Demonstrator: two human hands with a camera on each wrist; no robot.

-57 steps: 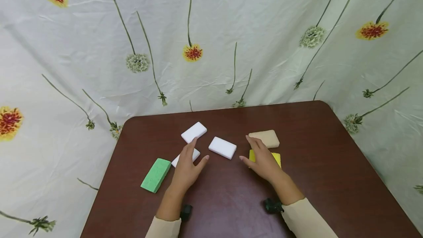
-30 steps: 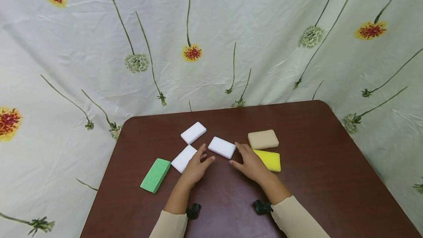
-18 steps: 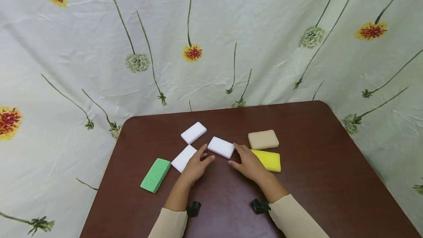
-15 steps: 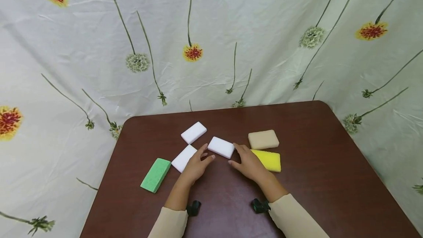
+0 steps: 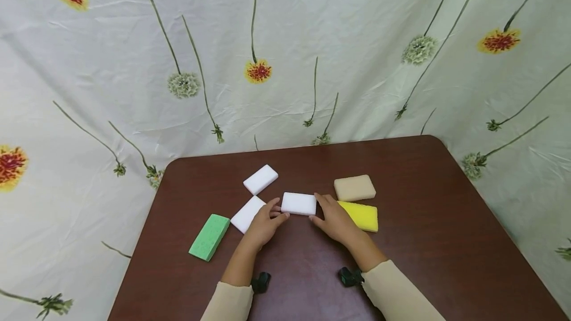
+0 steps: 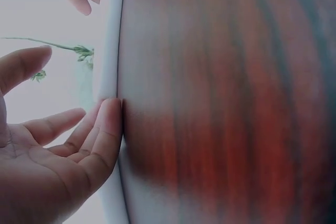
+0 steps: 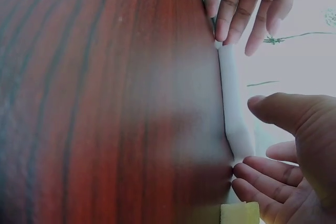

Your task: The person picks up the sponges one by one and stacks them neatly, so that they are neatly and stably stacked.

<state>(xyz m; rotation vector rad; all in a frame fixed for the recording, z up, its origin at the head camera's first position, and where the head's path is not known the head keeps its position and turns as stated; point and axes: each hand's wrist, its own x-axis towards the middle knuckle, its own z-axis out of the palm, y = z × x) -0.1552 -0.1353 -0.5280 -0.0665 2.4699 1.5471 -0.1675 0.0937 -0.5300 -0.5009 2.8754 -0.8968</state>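
Note:
A white block-shaped sponge (image 5: 298,203) lies flat on the table between both hands, its long side facing the person. At its left end is the left hand (image 5: 264,226), and in the left wrist view its fingertips (image 6: 111,109) touch that end, thumb raised. Opposite, the right hand (image 5: 337,221) has its fingers loosely bent at the sponge's right end. The right wrist view shows those fingertips (image 7: 242,171) right by the end, with the thumb apart from the fingers. A second white sponge (image 5: 247,214) is partly hidden behind the left hand.
Another white sponge (image 5: 260,180) lies farther back, and a green sponge (image 5: 209,237) sits at the left. Right of the right hand are a yellow sponge (image 5: 362,216) and a beige one (image 5: 355,187). A flowered cloth (image 5: 285,24) hangs behind the dark brown table (image 5: 437,222).
Both hands have come inward around the middle white sponge. That sponge has turned from slanted to nearly level and shifted slightly toward the person. The other sponges have stayed put.

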